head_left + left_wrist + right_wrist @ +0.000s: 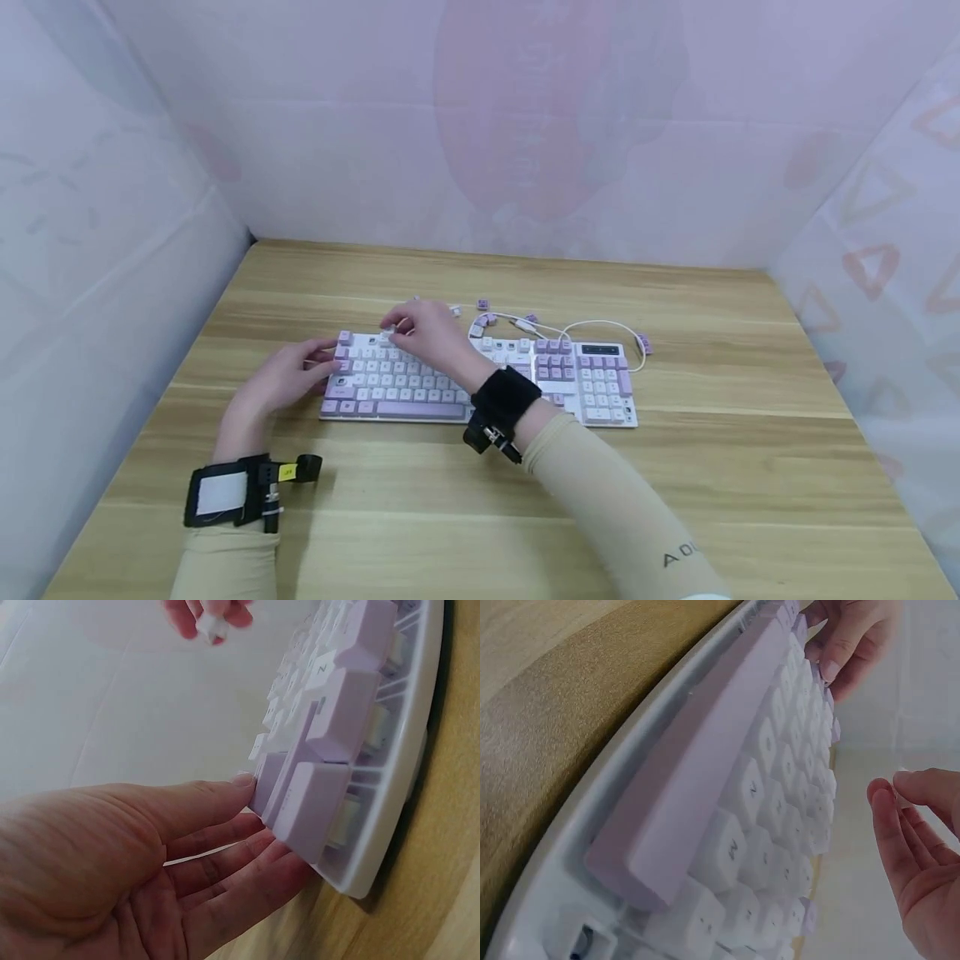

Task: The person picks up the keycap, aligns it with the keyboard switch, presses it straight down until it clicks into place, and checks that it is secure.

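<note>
A white and lilac keyboard lies on the wooden table, with some key places bare of caps. At its left end my left hand grips the edge, thumb on the side keys and fingers against the side. Over the upper left rows, my right hand pinches a small white keycap between thumb and fingertips. That keycap is raised above the keys in the left wrist view. In the right wrist view the fingers of the right hand mostly hide it. The lilac space bar is in place.
Behind the keyboard lie several loose keycaps, among them a purple one and a white one. A white cable loops there, its plug among the caps. Printed cloth walls stand around the table.
</note>
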Available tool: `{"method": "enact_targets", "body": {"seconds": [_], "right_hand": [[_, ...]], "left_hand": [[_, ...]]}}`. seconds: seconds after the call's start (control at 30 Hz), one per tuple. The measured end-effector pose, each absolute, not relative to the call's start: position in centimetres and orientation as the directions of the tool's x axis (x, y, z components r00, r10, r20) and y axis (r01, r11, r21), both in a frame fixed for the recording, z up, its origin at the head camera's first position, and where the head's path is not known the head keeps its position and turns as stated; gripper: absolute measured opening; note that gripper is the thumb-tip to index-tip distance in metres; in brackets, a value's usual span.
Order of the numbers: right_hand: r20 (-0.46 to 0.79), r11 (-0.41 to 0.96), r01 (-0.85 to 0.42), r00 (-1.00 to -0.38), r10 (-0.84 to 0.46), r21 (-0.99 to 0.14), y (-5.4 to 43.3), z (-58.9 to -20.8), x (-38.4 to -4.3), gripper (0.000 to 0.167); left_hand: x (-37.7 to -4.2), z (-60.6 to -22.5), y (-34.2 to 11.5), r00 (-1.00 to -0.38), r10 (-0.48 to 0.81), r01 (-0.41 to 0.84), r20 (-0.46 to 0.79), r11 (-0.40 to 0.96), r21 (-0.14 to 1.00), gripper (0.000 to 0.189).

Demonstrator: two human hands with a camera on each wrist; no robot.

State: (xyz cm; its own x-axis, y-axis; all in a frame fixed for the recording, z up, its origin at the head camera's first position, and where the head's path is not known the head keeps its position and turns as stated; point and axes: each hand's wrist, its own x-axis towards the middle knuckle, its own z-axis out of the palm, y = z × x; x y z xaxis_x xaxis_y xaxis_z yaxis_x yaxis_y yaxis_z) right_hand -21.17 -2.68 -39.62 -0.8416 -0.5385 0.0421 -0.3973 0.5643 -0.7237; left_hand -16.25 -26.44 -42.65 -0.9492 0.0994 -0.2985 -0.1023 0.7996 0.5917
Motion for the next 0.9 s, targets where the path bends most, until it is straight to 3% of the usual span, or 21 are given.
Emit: {"method": "enact_targets", "body": {"seconds": [0.53,0.9], "right_hand": [[0.084,0.706,-0.436,-0.876,-0.475,-0.558,-5.7,-42.3,-21.6,0.019],[0.089,0.741,-0.402,-0.901,-0.425,-0.537,-6.3,-43.4,-21.7,0.016]], "left_hand": [[-15.9,-42.5,-26.1,-0.952,0.113,-0.091,-0.283,0.782,0.617,0.056],[-15.9,-42.6,-26.1,-0.955,0.114,-0.081,-0.272,0.785,0.614,0.056]]}}
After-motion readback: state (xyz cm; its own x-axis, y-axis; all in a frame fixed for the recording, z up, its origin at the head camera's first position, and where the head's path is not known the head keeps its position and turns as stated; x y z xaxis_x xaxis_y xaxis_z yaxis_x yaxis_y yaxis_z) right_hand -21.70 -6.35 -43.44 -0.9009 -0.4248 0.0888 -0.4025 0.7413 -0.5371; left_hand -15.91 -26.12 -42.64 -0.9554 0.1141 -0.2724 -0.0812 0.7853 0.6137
